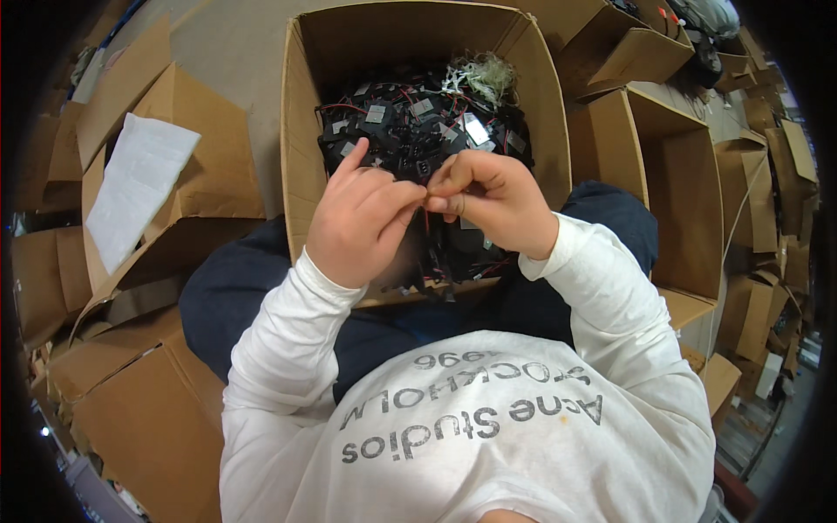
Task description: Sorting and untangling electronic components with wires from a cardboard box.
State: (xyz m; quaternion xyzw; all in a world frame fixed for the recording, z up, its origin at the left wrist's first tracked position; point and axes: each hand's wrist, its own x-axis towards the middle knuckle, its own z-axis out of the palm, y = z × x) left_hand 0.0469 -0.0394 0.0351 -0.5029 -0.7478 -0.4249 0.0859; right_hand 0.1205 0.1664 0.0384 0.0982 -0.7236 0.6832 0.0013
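My left hand (359, 222) and my right hand (499, 199) meet fingertip to fingertip over a cardboard box (298, 174). Both are closed in a pinch, the left with its index finger pointing up and away. What lies between the fingertips is too small and covered to name. A thin red wire and dark strands hang just below the pinch. Under my hands, the box holds a heap of black electronic parts (375, 113) with silvery labels and thin red and black wires. A tangle of pale plastic strands (493, 77) lies on the heap at the far right.
The box stands between my legs in dark trousers (218, 288). An opened carton (218, 148) with a white sheet (144, 179) is at the left, and a flattened cardboard piece (144, 427) lies nearer. Another carton (684, 192) stands at the right, with more boxes beyond.
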